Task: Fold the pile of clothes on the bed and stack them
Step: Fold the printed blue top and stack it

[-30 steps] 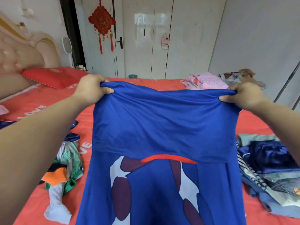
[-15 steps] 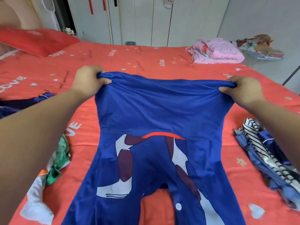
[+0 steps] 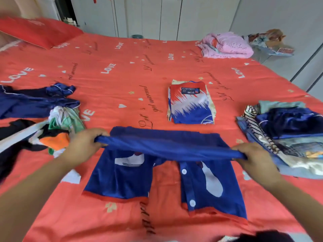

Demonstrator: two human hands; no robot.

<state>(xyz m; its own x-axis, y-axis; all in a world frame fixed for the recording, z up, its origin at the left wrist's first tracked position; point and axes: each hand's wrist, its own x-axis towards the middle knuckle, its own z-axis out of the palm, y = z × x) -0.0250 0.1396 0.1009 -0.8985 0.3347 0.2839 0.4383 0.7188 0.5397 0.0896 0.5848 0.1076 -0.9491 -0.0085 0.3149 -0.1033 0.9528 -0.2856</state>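
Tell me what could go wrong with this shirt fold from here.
1. The blue shirt lies with its front panels spread apart and its hems uneven, so the edge gripped by the left hand and right hand may land crooked and the fold may bunch.
2. The left hand sits right beside the loose pile; it could snag a piece and drag it into the fold.

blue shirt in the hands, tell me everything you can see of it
The blue shirt is a thin, smooth-looking garment with white and dark maroon shapes printed on it, an orange-red hem band and white buttons down an open front placket. Its lower part lies flat on the red bed sheet, front panels spread apart, while the left hand and right hand each grip one end of its upper part, stretched taut between them.
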